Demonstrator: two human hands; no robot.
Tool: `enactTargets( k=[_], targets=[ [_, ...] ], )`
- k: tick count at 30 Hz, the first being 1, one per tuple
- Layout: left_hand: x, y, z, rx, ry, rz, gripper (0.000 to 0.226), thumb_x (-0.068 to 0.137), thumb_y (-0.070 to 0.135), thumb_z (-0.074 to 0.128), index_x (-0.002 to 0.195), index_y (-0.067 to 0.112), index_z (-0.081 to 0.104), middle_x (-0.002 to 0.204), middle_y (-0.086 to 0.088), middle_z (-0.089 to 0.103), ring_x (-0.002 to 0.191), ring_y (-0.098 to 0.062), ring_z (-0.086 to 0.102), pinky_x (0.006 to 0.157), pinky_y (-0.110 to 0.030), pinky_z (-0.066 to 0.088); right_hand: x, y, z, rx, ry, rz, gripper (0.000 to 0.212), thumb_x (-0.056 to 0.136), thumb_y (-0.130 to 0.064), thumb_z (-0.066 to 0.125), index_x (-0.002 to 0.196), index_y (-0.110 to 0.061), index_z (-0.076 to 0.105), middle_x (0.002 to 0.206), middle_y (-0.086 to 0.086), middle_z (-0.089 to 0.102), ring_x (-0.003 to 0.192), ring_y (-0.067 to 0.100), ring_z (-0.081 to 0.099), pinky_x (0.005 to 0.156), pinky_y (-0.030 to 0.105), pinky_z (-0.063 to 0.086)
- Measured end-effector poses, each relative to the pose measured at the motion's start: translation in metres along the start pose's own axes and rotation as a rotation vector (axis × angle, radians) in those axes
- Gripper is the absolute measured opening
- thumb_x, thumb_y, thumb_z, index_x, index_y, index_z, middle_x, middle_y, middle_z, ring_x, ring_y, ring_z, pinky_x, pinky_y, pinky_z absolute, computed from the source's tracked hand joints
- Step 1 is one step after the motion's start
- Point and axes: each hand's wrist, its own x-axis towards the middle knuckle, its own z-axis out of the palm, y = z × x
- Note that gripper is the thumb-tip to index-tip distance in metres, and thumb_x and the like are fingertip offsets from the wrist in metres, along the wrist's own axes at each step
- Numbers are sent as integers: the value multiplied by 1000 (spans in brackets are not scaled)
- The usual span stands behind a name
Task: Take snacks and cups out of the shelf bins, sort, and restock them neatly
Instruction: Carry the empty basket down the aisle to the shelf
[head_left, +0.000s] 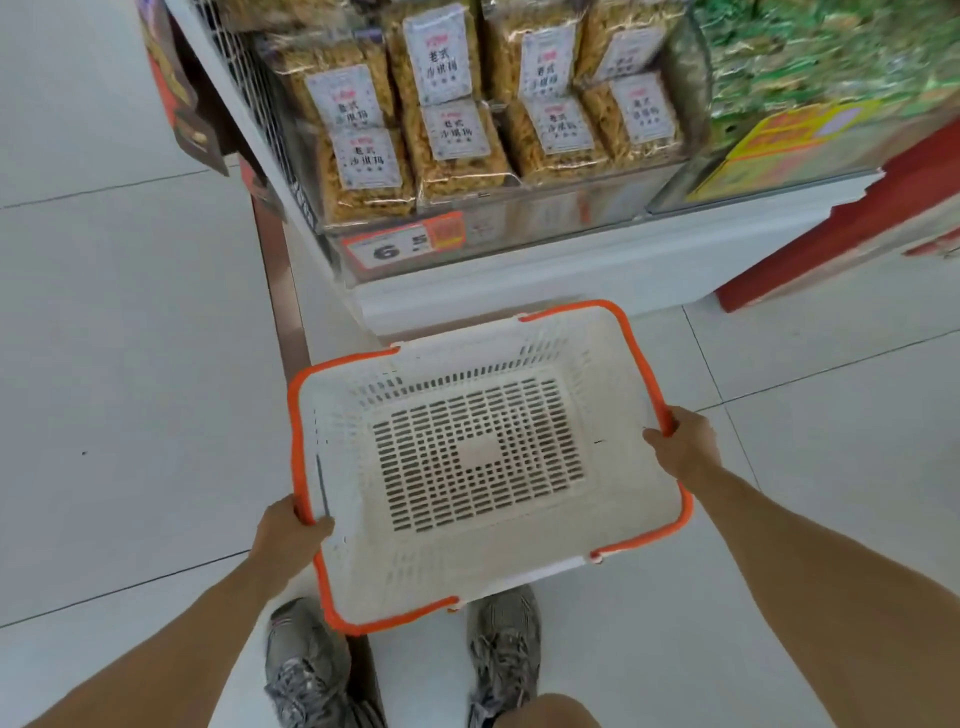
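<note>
Both hands grip the basket (613, 525) by its orange rim, left hand (291, 535) at the near-left corner, right hand (685, 447) on the right edge. Snack bags (452, 135) sit in the shelf bin straight ahead, past the basket's far edge, long sides pointing away

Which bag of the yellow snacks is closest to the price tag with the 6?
The front-left snack bag, at the shelf's corner. It sits right above the price tag; the other bags lie further right or behind.

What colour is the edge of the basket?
Orange, around the white basket, seen in the head view.
</note>
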Motion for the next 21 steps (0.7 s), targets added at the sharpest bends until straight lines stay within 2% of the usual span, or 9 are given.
enactTargets(
  k=[2, 4, 8, 12, 14, 18, 21],
  targets=[
    [-12, 1, -9, 4, 2, 16, 14, 82, 0, 68, 86, 13, 62, 84, -15, 70, 73, -34, 66, 61, -38, 54, -14, 4, -6, 6, -2, 24, 25, 88, -11, 71, 112, -7, 69, 84, 7, 66, 80, 29, 62, 76, 37, 53],
    [-34, 3, -21, 6, -15, 28, 13, 84, 1, 68, 91, 10, 63, 84, -12, 70, 71, -30, 65, 58, -33, 50, -36, 8, -18, 46, 9, 72, 18, 87, -9, 70, 105, -8, 71, 75, 3, 63, 73, 27, 60, 71, 35, 52],
    [-105, 13, -54, 27, -59, 15, 18, 84, 1, 68, 102, 6, 65, 89, -11, 71, 73, -27, 65, 59, -29, 49, -99, 18, -65, 139, 35, 192, 28, 85, -6, 70, 112, -14, 72, 79, 4, 67, 70, 27, 63, 65, 34, 54],
    [-197, 38, -103, 95, -101, 14, 27, 80, -4, 68, 104, 6, 61, 92, -9, 68, 79, -25, 65, 64, -34, 54, -182, 30, -136, 165, -48, 363, 18, 76, -5, 79, 88, -14, 70, 69, 4, 65, 66, 26, 62, 70, 36, 56],
    [-247, 54, -126, 131, -146, 38, 32, 79, -7, 68, 106, 7, 58, 94, -7, 66, 81, -22, 62, 60, -27, 48, -228, 40, -175, 158, -98, 449, 17, 76, -3, 79, 82, -11, 66, 65, 5, 61, 66, 26, 61, 72, 35, 53],
    [-334, 87, -163, 178, -266, 111, 38, 81, -9, 64, 113, 10, 58, 99, -2, 67, 89, -21, 64, 64, -24, 49, -331, 76, -242, 254, -103, 561, 16, 80, 0, 78, 89, -6, 66, 67, 7, 56, 64, 26, 53, 68, 34, 43],
    [-378, 111, -181, 238, -347, 183, 39, 78, -5, 63, 113, 12, 59, 105, -4, 70, 94, -22, 67, 76, -38, 58, -411, 115, -274, 345, -54, 626, 16, 79, -1, 80, 91, 1, 71, 74, 11, 62, 68, 28, 57, 73, 41, 50]
  ],
)
